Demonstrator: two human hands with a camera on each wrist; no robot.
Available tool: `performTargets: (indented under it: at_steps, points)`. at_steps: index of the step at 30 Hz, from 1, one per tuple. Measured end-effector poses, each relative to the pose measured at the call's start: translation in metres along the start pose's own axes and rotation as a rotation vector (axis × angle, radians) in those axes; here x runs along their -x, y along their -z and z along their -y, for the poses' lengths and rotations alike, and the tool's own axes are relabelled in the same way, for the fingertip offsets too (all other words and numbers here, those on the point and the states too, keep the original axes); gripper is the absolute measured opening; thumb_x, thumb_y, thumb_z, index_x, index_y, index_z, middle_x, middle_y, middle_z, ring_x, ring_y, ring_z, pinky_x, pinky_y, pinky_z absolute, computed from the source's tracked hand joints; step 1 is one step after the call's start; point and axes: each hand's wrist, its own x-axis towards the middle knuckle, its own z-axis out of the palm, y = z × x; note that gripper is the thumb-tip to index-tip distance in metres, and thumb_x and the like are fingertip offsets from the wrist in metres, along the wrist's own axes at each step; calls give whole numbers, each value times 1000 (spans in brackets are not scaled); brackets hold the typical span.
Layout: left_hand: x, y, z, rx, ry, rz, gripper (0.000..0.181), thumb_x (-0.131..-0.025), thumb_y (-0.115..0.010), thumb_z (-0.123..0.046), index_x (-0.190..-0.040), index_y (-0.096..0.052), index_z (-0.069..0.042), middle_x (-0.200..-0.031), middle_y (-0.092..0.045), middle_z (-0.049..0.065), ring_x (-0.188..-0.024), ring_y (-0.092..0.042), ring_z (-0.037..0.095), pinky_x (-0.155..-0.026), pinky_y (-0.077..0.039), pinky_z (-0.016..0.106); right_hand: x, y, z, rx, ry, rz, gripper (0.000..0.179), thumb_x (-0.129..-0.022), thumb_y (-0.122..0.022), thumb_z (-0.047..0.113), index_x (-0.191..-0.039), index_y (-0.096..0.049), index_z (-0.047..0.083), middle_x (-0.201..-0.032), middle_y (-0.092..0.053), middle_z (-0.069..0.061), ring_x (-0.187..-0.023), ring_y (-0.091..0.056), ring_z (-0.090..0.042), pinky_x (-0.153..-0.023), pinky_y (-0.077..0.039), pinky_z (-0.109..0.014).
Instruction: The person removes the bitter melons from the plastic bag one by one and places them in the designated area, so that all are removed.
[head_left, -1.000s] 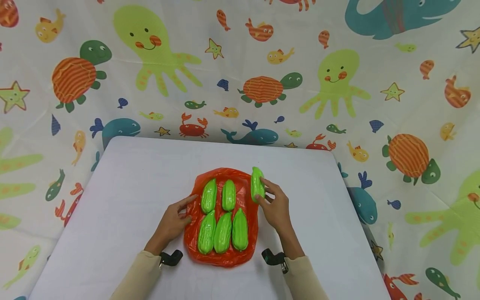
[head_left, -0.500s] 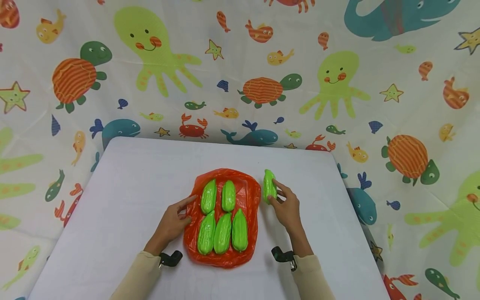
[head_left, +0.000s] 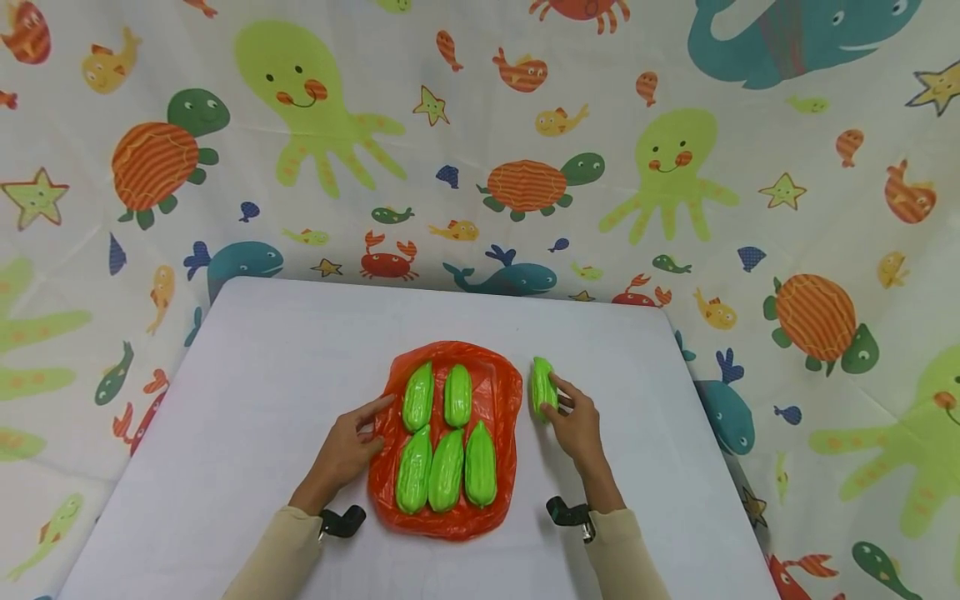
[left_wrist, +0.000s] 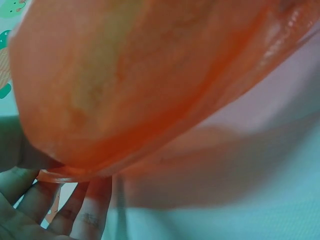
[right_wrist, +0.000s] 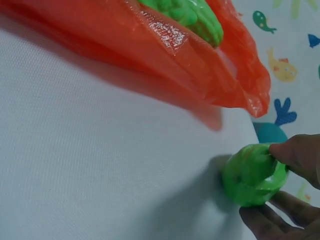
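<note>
A red plastic-lined tray [head_left: 495, 375] sits mid-table in the head view, bearing several glossy green gourds [head_left: 447, 471]. My left hand [head_left: 347, 450] is at its left rim; in the left wrist view the rim lies between the thumb [left_wrist: 25, 150] and the fingers [left_wrist: 92, 210] beneath. Just right of the tray, my right hand [head_left: 576, 421] grips another green gourd [head_left: 542, 387] between thumb and fingers. In the right wrist view that gourd [right_wrist: 252, 175] appears end-on, low over the white surface, its shadow falling beside it.
White cloth covers the table [head_left: 285, 350]. Behind and along both sides hangs a curtain [head_left: 420, 150] printed with sea animals. Each wrist carries a small black camera [head_left: 343, 522]. The tray's plastic edge [right_wrist: 255, 95] stands raised above the table in the right wrist view.
My right hand has carried its gourd from the tray's upper right edge out to the right, then slightly toward me and lower. The left hand has stayed at the rim.
</note>
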Motion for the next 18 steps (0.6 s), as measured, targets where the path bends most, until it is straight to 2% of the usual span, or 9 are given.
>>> performTargets:
  at_steps: [12, 18]
  points:
    - [1, 0, 1, 2, 5, -7, 67, -97, -59, 3, -161, -47, -15, -168, -39, 21, -139, -59, 40, -98, -63, 32, -3, -1, -2, 16, -30, -3, 62, -96, -73, 7, -155, -58, 22, -161, -53, -13, -141, -59, -40, -111, -55, -52]
    - [1, 0, 2, -5, 3, -5, 67, -98, -59, 1, -162, -47, -16, -169, -38, 21, -141, -57, 41, -100, -62, 34, -2, 2, 0, 63, -23, -30, 62, -96, -73, 8, -154, -58, 24, -162, -50, -16, -143, -56, -43, -114, -52, -55]
